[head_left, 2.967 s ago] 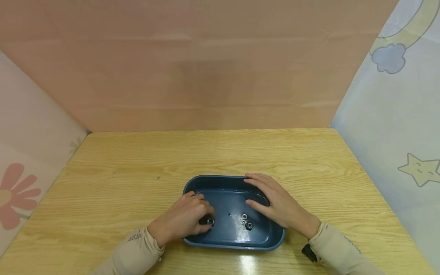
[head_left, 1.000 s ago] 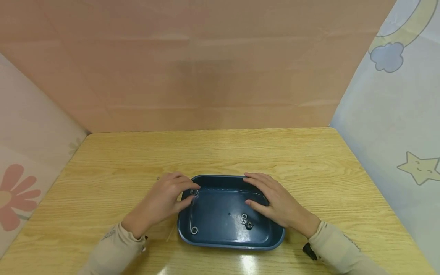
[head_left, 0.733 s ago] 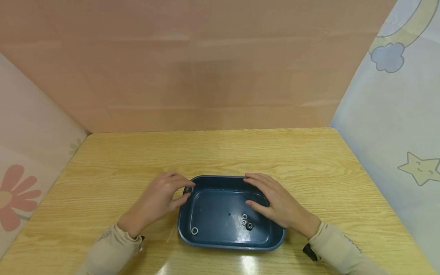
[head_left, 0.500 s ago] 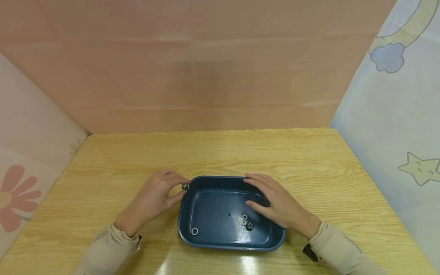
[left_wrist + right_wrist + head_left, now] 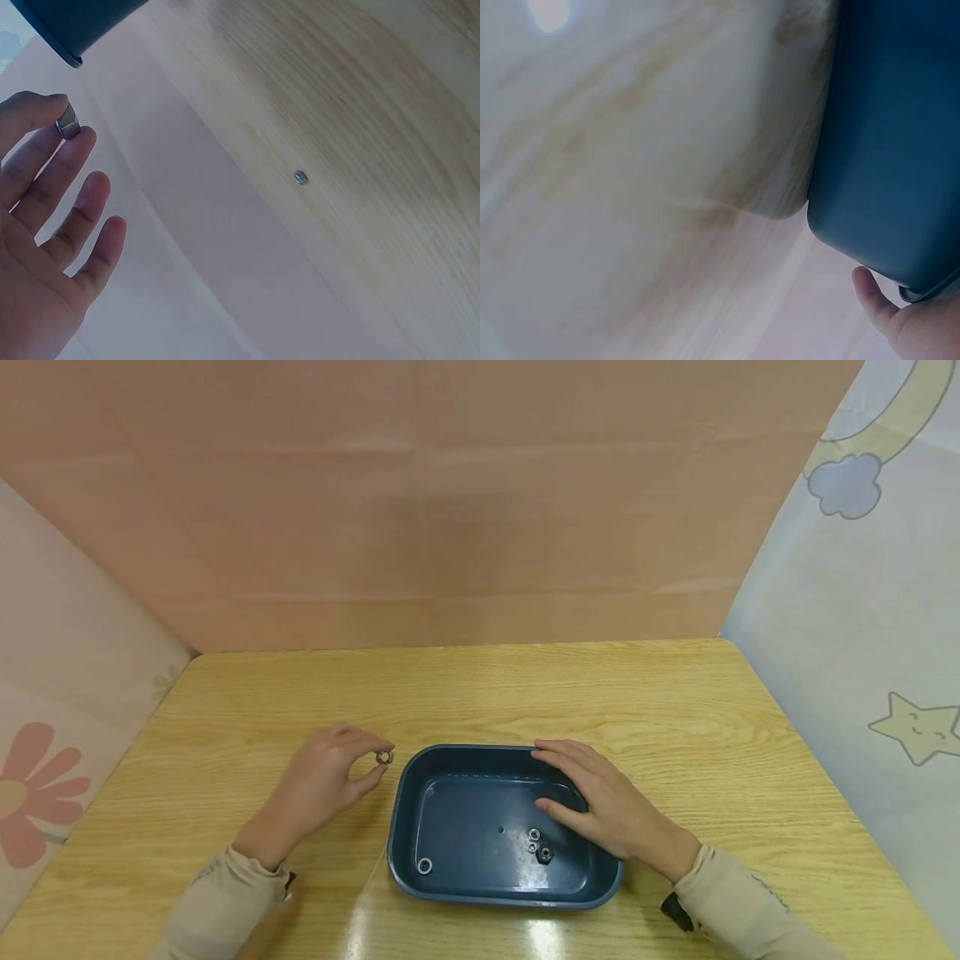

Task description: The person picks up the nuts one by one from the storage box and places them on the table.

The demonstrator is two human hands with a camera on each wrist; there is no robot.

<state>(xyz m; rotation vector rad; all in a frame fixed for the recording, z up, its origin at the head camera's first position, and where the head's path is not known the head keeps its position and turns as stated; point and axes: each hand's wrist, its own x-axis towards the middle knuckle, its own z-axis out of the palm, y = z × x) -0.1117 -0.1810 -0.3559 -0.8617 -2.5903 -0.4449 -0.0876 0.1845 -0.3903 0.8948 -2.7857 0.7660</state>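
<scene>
In the head view my left hand (image 5: pixel 318 785) pinches a metal hex nut (image 5: pixel 385 757) between thumb and fingertips, just left of the blue tray (image 5: pixel 480 902). The left wrist view shows that hex nut (image 5: pixel 68 122) edge-on at the fingertips, the other fingers loosely spread. My right hand (image 5: pixel 607 802) rests over the tray's right end with extended fingers, thumb over the inside and fingertips at the far rim. Inside the tray a round-looking nut (image 5: pixel 425 866) lies near the front left corner. A cluster of small nuts (image 5: pixel 534 834) and a larger dark nut (image 5: pixel 544 855) lies right of centre.
Another small nut (image 5: pixel 301 178) lies on the wooden table (image 5: pixel 480 693) in the left wrist view; my left hand seems to cover it in the head view. A pinkish backdrop (image 5: pixel 450 527) stands behind the table, with patterned panels on both sides.
My left hand has picked a nut out of the tray, lifted it over the left rim and moved left with it. The right hand has stayed in place.
</scene>
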